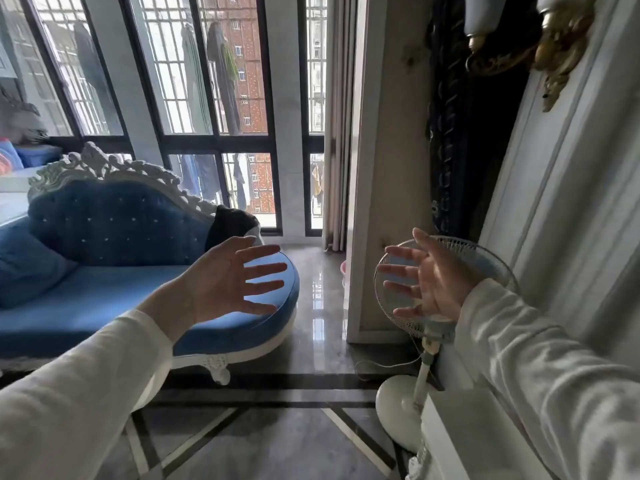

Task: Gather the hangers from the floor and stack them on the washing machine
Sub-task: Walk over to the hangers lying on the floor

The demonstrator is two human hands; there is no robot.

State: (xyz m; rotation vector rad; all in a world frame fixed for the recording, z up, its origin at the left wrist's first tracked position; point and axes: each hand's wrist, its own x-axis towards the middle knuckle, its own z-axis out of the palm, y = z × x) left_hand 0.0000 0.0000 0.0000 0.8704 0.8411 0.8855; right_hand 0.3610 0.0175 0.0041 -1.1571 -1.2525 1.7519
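Note:
Both of my arms, in white sleeves, are stretched out in front of me at chest height. My left hand (228, 282) is open with fingers spread and holds nothing; it hovers in front of the blue chaise. My right hand (426, 278) is also open, fingers apart, palm turned inward, in front of the fan's head. No hangers and no washing machine appear in this view.
A blue tufted chaise longue (104, 299) with a white carved frame fills the left. A white pedestal fan (415, 386) stands on the right by a pillar (384, 168). Glossy grey tiled floor (311, 306) runs between them toward tall barred windows (214, 81) and a curtain (337, 133).

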